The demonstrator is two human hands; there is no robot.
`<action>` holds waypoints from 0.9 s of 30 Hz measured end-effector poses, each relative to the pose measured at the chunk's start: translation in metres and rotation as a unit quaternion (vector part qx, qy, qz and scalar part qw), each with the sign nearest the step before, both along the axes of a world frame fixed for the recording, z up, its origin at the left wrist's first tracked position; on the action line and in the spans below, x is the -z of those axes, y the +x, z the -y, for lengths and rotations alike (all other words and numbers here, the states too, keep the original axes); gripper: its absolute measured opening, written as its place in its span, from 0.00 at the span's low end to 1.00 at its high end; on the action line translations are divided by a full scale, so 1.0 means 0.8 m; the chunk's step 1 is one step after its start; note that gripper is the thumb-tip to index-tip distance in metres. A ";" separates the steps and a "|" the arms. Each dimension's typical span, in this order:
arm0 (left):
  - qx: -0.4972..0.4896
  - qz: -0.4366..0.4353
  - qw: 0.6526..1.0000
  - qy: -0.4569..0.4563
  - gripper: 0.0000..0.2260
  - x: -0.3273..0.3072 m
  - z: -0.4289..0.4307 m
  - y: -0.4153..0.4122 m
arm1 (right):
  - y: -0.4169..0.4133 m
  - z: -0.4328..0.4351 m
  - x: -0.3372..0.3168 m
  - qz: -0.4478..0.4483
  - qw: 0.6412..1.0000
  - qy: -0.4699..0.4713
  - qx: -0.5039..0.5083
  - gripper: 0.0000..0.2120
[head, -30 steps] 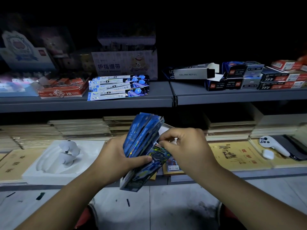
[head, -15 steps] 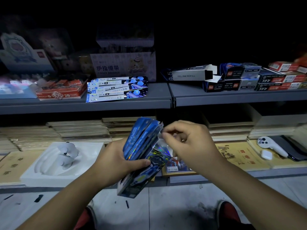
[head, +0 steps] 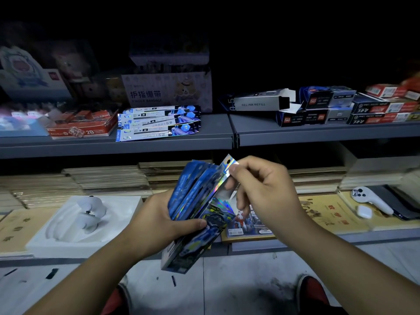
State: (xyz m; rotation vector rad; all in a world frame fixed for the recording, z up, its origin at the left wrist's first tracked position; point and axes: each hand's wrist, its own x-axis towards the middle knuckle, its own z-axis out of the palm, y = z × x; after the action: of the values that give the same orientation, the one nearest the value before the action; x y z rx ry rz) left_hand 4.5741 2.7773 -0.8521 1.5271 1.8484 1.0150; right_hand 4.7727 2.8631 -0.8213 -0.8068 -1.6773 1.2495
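**Pulling One Shiny Pack Out of the Bunch**

From the head camera: holding a bunch of blue packs [head: 193,201] up in the air, to the right of the white tray [head: 68,245] and a bit nearer the camera. Gripping that bunch tight in the left hand [head: 156,220], thumb pressed across the front, fingers curled round the back. Pinching the top of one shiny pack [head: 223,180] with the right hand [head: 266,189], thumb and first finger squeezed together on it, just under the little hang hole. Poking up higher than the rest, bottom half tucked inside the bunch.

Looks like the pulling-out step, about half done for this one pack.

Next, probably: keep the pinch firm and draw the pack up and to the right, away from the tray, until fully free. Squeeze the bunch enough to stop the other packs from sliding out too. Go slowly, since shiny wrap is likely slippery. Then pick a spot for it, maybe by the long blue packs [head: 156,123] on the shelf [head: 218,130] above the tray and a little to its right. Only a guess, that last part.

Also in view: a white toy [head: 91,212] lying in the tray. A picture book [head: 250,221] to the right of the tray, below the right hand. A white controller [head: 370,200] far to the right of the tray.
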 end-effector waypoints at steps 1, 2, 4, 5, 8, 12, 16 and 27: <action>0.000 0.005 1.000 0.002 0.16 0.000 0.000 0.000 | 0.000 0.000 -0.001 -0.009 1.000 0.003 0.004 0.14; -0.002 0.010 1.000 0.003 0.15 0.001 -0.001 -0.001 | 0.000 0.001 0.000 -0.017 1.000 0.005 0.005 0.15; -0.004 0.007 1.000 0.004 0.16 0.004 -0.001 -0.003 | -0.002 0.003 0.002 -0.031 1.000 0.004 0.001 0.15; -0.005 0.002 1.000 0.003 0.16 0.005 -0.001 -0.004 | -0.003 0.004 0.002 -0.035 0.999 0.003 -0.003 0.15; 0.004 -0.003 1.000 0.002 0.16 0.007 -0.002 -0.004 | -0.003 0.006 -0.001 -0.047 0.999 -0.001 -0.010 0.15; 0.014 0.005 1.000 0.006 0.16 0.009 -0.004 -0.004 | -0.003 0.009 -0.004 -0.074 0.997 -0.024 -0.009 0.14; 0.022 -0.006 1.000 0.010 0.14 0.009 -0.004 -0.003 | -0.008 0.009 -0.012 -0.119 0.990 -0.078 -0.012 0.15; 0.008 -0.018 1.000 0.004 0.15 0.009 -0.002 -0.004 | 0.020 -0.028 -0.024 -0.145 0.974 -0.142 0.100 0.12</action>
State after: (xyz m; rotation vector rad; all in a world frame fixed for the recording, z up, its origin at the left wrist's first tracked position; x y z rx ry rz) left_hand 4.5712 2.7790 -0.8596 1.5715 1.8548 0.9950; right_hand 4.7883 2.8854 -0.8017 -0.8898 -1.1710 1.4064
